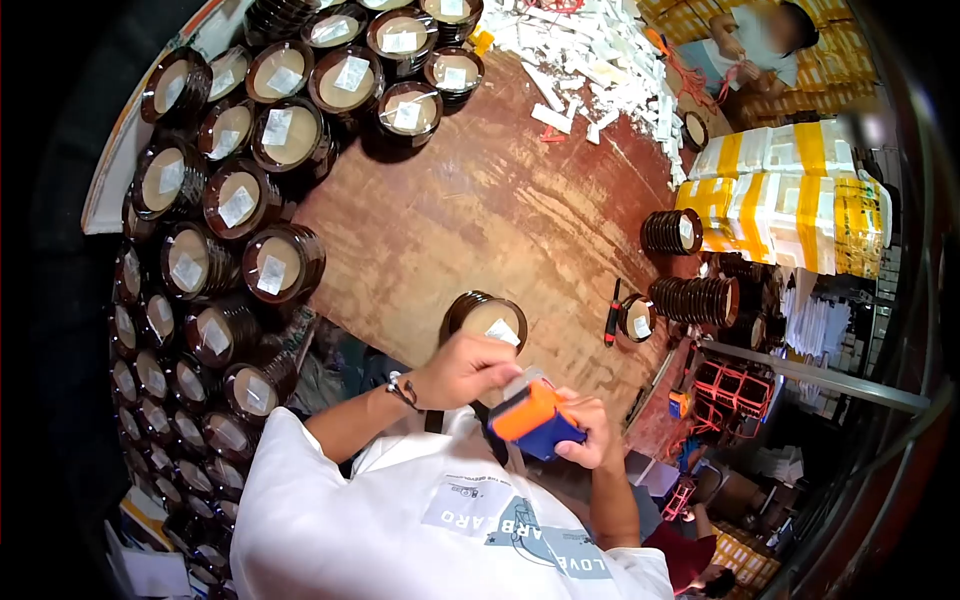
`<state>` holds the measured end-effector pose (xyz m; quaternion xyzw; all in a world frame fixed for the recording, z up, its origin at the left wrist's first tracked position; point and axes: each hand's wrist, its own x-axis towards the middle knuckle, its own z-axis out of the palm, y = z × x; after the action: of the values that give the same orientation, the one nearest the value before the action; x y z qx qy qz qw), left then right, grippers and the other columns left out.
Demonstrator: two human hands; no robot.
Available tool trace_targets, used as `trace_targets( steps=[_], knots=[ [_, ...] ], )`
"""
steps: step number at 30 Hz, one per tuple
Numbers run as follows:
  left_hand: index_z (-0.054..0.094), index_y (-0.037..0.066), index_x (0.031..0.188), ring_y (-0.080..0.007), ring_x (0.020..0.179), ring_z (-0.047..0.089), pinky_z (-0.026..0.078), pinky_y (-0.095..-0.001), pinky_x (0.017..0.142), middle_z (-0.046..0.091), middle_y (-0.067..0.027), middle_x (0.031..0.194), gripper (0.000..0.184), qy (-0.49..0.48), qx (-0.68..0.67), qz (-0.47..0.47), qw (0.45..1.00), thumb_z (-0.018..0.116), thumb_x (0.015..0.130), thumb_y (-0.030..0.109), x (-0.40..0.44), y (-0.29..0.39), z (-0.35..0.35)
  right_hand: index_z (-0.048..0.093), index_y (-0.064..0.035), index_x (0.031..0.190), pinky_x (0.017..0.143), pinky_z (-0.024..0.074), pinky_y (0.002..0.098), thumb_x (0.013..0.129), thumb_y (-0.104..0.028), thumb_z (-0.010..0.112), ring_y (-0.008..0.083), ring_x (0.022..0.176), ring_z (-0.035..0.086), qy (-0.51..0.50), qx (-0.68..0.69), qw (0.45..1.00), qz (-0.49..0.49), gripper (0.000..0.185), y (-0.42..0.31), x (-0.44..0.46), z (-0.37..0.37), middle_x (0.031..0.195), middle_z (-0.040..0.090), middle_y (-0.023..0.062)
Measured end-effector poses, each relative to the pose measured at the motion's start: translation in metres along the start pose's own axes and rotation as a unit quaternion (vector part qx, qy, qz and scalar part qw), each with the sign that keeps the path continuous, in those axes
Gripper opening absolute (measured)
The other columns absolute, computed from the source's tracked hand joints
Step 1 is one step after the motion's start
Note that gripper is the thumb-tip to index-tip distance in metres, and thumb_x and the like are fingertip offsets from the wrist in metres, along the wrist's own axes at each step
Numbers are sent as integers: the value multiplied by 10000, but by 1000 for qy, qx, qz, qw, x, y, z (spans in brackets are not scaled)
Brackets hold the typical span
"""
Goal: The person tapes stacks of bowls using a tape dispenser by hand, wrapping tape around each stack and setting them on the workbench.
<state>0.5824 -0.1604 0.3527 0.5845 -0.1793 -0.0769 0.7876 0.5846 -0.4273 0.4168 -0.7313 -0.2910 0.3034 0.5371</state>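
My right hand (592, 432) is closed around the handle of an orange and blue tape dispenser (530, 412), held just in front of my chest. At the dispenser's front end, the fingers of my left hand (468, 372) are pinched together on a bit of clear tape (520, 382). Right beyond my left hand, a stack of dark brown round dishes (490, 318) lies on the wooden table (470, 210). Its top face is tan with a white label, and my fingers are close to its near edge.
Many similar labelled stacks (285, 135) crowd the left side and far left corner. White scraps (600, 60) heap at the back. At right are a red-and-black screwdriver (612, 315), more stacks (695, 300) and yellow-taped white boxes (790, 200). Another person (765, 45) sits at the back right.
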Motion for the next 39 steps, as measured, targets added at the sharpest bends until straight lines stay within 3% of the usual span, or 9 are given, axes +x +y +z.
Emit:
trace_targets(
  steps=[2, 6, 9, 14, 16, 18, 27, 29, 39],
  knots=[
    [615, 11, 737, -270, 565, 545, 418, -365, 527, 526, -105, 641, 215, 58, 173, 69, 981, 629, 922, 119, -3, -8, -14, 664, 62, 917, 847, 488, 421, 795, -292, 742, 335, 812, 649, 30, 6, 997, 71, 382, -4, -6, 4, 804, 653, 183],
    [626, 37, 739, -277, 554, 537, 404, -377, 513, 523, -106, 637, 176, 192, 255, 63, 946, 652, 895, 115, -20, -41, -51, 690, 30, 1061, 933, 485, 398, 818, -243, 740, 363, 1054, 639, 5, -47, 971, 237, 369, -16, -18, -11, 1036, 697, 225],
    [596, 20, 768, -298, 583, 526, 408, -379, 541, 515, -138, 665, 189, 321, 265, -142, 898, 595, 922, 128, -37, -98, -107, 690, 33, 1033, 806, 510, 382, 827, -259, 734, 319, 894, 674, -48, -147, 928, 339, 360, -28, -31, -41, 922, 686, 221],
    [579, 0, 790, -337, 674, 584, 450, -406, 580, 567, -174, 734, 195, 290, 471, -106, 826, 572, 930, 136, -76, -267, -169, 677, 54, 1014, 613, 493, 347, 860, -284, 701, 167, 591, 603, -49, -199, 845, 493, 373, -72, -15, -70, 682, 636, 156],
    [585, 17, 807, -346, 733, 606, 485, -423, 614, 592, -164, 764, 173, 240, 477, -167, 829, 583, 922, 146, -88, -302, -155, 677, 63, 1035, 609, 485, 330, 878, -270, 688, 118, 607, 568, -45, -189, 843, 502, 368, -99, 17, -59, 677, 633, 135],
    [595, 92, 811, -329, 721, 622, 519, -424, 659, 609, -112, 751, 112, 247, 529, -76, 808, 627, 881, 173, -85, -318, -132, 680, 101, 1008, 601, 470, 274, 876, -272, 681, 71, 648, 549, -27, -104, 838, 535, 395, -121, 46, -47, 691, 653, 49],
    [548, 89, 727, -272, 767, 591, 491, -410, 684, 576, -82, 737, 109, 222, 576, -90, 782, 646, 772, 104, -106, -340, -81, 679, 97, 965, 547, 460, 281, 880, -314, 689, 92, 587, 545, -178, -232, 786, 545, 420, -146, 121, -41, 635, 614, 82],
    [550, 104, 720, -256, 762, 580, 474, -383, 671, 558, -76, 724, 112, 214, 612, -52, 760, 655, 755, 120, -107, -343, -77, 669, 102, 812, 523, 486, 369, 860, -440, 684, 296, 508, 637, -175, -254, 796, 520, 544, -145, 126, -37, 561, 583, 206],
    [601, 120, 828, -238, 872, 565, 448, -373, 753, 562, -56, 818, 46, 207, 594, -51, 775, 588, 794, 147, -90, -357, -30, 667, 76, 784, 506, 468, 377, 860, -442, 697, 286, 469, 591, -216, -291, 792, 491, 524, -145, 122, -47, 517, 539, 173]
  ],
)
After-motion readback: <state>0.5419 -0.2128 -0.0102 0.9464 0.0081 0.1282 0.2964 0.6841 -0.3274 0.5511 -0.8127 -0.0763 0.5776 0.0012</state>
